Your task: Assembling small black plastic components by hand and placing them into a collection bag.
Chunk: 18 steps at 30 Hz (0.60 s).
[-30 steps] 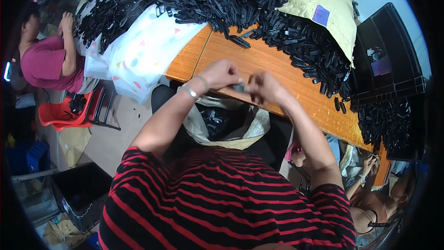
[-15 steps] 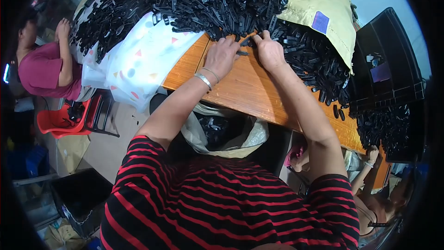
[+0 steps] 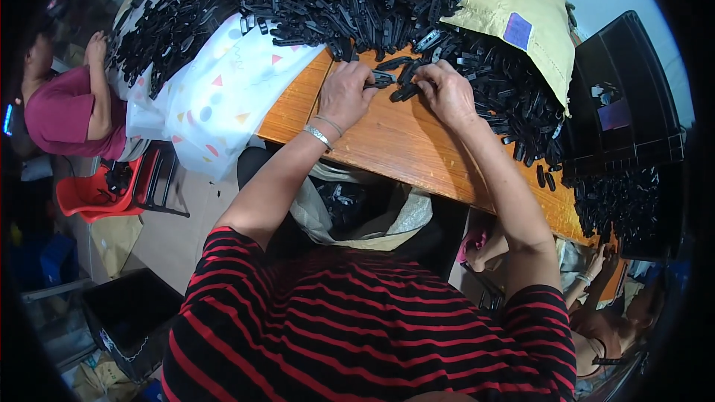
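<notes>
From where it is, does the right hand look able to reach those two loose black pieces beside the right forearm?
Probably yes: the two loose black pieces lie uncovered on the table, right of the right forearm, and nothing tall seems to block the right hand.

The heaped black pieces [image 3: 335, 0] across the top look like hard plastic, mostly dull with scattered bright glints. Below them, the tabletop [image 3: 387, 138] shows smooth brown wood grain with a soft sheen. At left of centre, the printed sheet [image 3: 216, 97] looks like thin, creased, glossy plastic. The yellow sack [image 3: 495, 0] at upper right is matt and wrinkled; the open sack [image 3: 413, 212] at centre has a silvery, rough sheen. The bracelet [image 3: 319, 136] is shiny metal, the striped shirt [image 3: 365, 327] soft matt cloth, and the red chair [image 3: 78, 195] at left smooth plastic.
</notes>
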Motion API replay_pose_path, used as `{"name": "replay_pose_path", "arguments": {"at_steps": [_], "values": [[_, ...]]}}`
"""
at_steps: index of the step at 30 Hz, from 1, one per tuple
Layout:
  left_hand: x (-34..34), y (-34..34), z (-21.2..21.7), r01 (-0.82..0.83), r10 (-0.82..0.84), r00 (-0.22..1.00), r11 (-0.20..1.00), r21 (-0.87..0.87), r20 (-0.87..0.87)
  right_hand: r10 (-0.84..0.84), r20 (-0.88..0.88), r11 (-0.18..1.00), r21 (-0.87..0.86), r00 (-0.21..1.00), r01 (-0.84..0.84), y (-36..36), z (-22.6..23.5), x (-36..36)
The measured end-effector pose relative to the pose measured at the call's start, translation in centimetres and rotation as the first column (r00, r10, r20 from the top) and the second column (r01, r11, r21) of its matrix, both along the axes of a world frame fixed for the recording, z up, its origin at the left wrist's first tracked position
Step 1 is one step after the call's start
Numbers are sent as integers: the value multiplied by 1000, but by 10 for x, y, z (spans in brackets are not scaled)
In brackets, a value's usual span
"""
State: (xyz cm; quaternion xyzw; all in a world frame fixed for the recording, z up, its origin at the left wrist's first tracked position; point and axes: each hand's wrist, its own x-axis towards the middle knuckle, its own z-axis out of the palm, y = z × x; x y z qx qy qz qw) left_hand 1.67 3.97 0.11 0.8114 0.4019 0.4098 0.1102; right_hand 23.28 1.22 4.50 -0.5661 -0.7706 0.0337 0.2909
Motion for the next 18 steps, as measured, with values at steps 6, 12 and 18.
{"name": "replay_pose_path", "arguments": {"at_steps": [6, 12, 18], "values": [[2, -3, 1, -44, 44, 999, 999, -16, -27, 110, 184, 979, -192, 977, -74, -6, -6, -12], [0, -4, 2, -49, 49, 998, 999, -17, -29, 39, 93, 958, -287, 995, -11, -4, 2, -13], [0, -2, 1, -49, 49, 998, 999, -13, -29, -45, -101, 926, -378, 994, 4, -10, 9, -13]]}}
